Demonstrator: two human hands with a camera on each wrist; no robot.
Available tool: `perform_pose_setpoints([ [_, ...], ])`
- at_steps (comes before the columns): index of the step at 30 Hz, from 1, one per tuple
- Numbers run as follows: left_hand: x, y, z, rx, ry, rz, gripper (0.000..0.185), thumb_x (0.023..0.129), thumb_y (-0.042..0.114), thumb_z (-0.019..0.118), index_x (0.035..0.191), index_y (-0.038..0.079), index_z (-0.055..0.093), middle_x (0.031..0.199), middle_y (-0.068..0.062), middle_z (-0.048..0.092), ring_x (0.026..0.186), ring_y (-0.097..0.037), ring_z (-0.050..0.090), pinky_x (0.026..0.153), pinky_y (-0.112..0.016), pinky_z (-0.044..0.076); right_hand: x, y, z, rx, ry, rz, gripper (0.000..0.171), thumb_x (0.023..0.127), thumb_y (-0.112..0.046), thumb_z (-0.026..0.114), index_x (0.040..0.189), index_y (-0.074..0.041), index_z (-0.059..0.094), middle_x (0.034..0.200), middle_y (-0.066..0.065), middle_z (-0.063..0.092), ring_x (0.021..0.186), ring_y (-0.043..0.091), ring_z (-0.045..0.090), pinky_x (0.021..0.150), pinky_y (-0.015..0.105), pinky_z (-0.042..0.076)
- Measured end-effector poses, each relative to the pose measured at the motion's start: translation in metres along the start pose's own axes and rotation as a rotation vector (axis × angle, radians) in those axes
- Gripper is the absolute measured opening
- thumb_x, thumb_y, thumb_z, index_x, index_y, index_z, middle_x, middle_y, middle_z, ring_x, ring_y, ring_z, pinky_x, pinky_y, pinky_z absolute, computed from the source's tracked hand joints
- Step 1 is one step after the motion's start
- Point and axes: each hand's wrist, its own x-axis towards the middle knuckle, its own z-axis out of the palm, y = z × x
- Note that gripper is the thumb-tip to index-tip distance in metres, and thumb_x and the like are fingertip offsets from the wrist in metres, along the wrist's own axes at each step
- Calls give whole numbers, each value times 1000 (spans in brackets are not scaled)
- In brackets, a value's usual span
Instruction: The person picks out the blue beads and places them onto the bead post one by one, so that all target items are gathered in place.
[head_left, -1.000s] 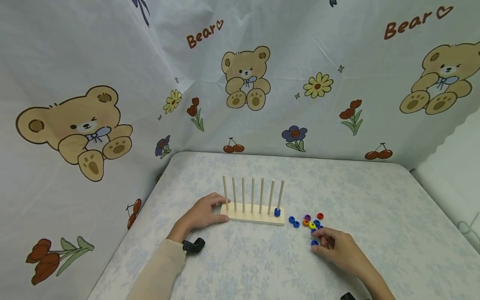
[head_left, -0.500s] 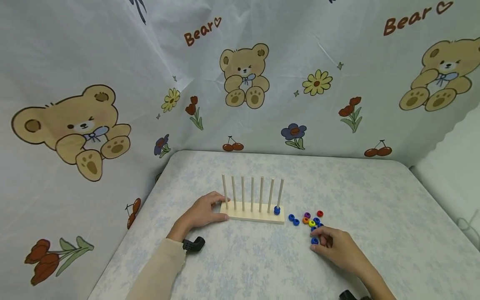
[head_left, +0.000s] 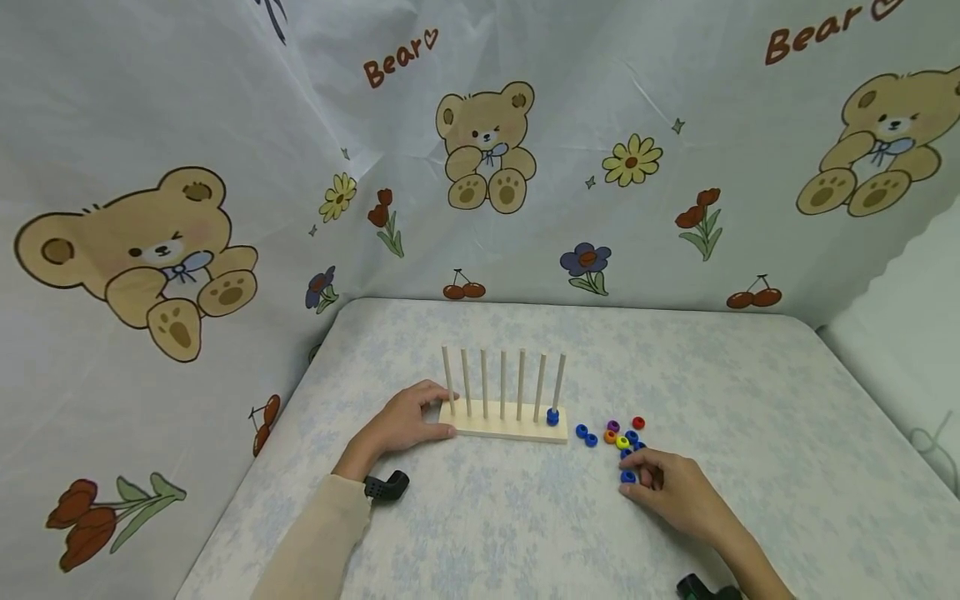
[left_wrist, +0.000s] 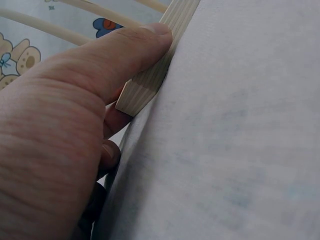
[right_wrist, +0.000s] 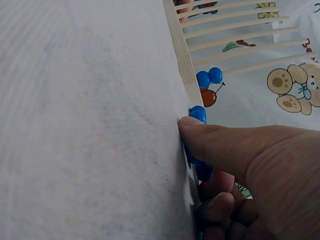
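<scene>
The rack point(head_left: 502, 421) was gripped at its left end by the left hand point(head_left: 405, 421). A blue bead point(head_left: 627, 477), on the counter point(head_left: 525, 517) beside the pile point(head_left: 618, 435), was pinched by the right hand point(head_left: 667, 492); threading onto a peg seemingly called for a lift.

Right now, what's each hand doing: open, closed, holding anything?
Left hand: grips the end of the wooden peg rack, thumb on its edge.
Right hand: fingers curled, pinching a blue ring on the table.
</scene>
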Motion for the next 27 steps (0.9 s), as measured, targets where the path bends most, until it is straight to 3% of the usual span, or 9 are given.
perform_pose_setpoints([
  [10,-1,-1,1,-13,15,-5,59,66,71,68,118,45,57,114,26,52,108,-4,51,92,-38,44,-1,-1,0,-21,-7,22,21,77,-28,77,95,-23,68,67,-6,50,54,5,41,50,21,34],
  [27,1,-2,1,-13,18,-1,57,65,72,67,115,47,57,112,26,52,94,-9,50,84,-34,42,-2,-1,-1,0,-15,33,21,76,-28,78,94,-23,68,67,-5,50,54,5,41,49,21,34],
])
